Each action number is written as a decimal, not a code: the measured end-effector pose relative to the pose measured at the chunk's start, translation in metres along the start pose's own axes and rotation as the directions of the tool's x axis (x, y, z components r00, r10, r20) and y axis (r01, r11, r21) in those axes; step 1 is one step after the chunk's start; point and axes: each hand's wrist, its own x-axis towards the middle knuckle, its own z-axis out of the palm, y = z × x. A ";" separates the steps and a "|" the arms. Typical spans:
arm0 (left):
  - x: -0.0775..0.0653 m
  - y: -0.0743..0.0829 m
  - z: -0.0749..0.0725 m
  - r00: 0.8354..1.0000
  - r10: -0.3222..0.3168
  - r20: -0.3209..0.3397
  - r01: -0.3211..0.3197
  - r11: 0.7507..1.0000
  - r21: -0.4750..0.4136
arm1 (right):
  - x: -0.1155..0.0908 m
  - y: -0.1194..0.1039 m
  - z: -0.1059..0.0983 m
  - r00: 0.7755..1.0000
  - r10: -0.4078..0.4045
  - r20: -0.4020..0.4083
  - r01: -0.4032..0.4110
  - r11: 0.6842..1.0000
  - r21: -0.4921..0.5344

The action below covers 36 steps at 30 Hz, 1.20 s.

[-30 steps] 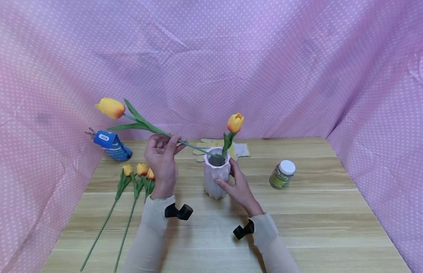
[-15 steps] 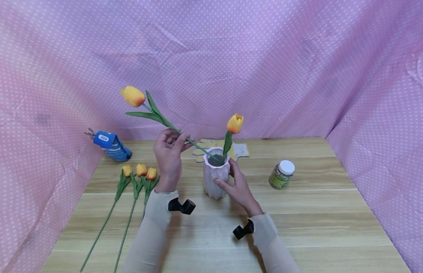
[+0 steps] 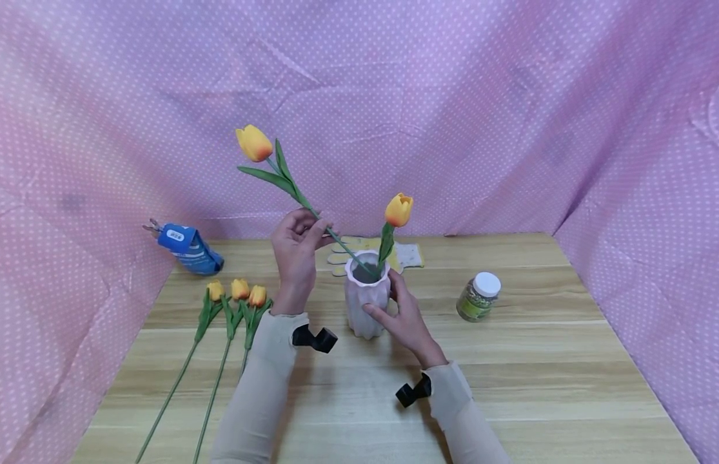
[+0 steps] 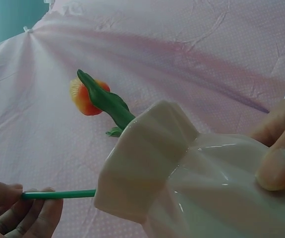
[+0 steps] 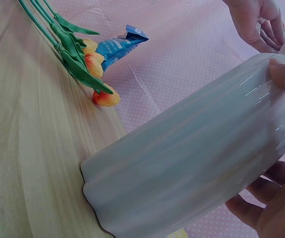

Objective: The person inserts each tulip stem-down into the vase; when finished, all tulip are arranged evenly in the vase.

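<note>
My left hand [image 3: 298,251] pinches the green stem of a yellow-orange tulip [image 3: 255,143] between thumb and fingers. The stem slants down to the right, its lower end inside the mouth of a pale pink fluted vase [image 3: 367,306]. Round the vase's right side curls my right hand [image 3: 407,319], thumb on the near face. A second tulip [image 3: 399,210] stands in the vase, leaning slightly right. In the left wrist view the held stem [image 4: 65,194] passes behind the vase rim. The right wrist view has the vase base [image 5: 97,198] on the wooden table.
Several tulips [image 3: 240,289] lie on the table at left, partly behind the left forearm. A blue packet [image 3: 191,248] stands at back left. Yellow-and-white gloves [image 3: 410,255] lie behind the vase. A white-lidded jar [image 3: 478,296] is at right. Pink dotted cloth [image 3: 359,116] hangs behind.
My left hand has moved right and up, tipping the held tulip more upright, its bloom rising and shifting right. The right hand and vase have stayed nearly in place.
</note>
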 end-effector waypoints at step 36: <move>-0.008 -0.027 0.013 0.939 -0.214 0.270 0.080 0.898 0.432 | 0.000 0.002 -0.001 1.000 0.004 0.006 -0.004 1.000 0.009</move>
